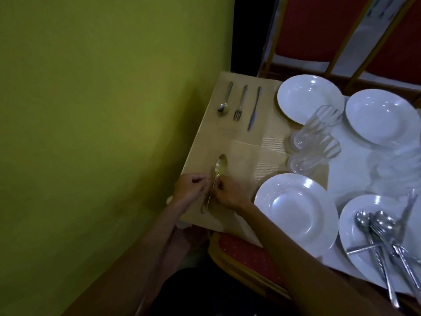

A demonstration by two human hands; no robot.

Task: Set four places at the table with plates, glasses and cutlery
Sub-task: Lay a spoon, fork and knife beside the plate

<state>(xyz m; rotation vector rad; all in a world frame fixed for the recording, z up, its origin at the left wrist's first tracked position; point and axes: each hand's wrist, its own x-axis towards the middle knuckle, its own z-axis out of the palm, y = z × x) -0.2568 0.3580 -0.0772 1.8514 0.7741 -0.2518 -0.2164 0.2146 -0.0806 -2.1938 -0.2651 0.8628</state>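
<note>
A spoon lies on the beige cloth at the near left of the table. My left hand and my right hand both pinch its handle from either side. Farther back on the cloth lie a small spoon, a fork and a knife in a row. Four white plates are set out: far, far right, near and near right. The near right plate holds several loose pieces of cutlery. Clear glasses lie between the plates.
A green wall runs close along the table's left edge. A red chair seat sits under the near edge. Red chair backs stand behind the far edge. A white cloth covers the right part of the table.
</note>
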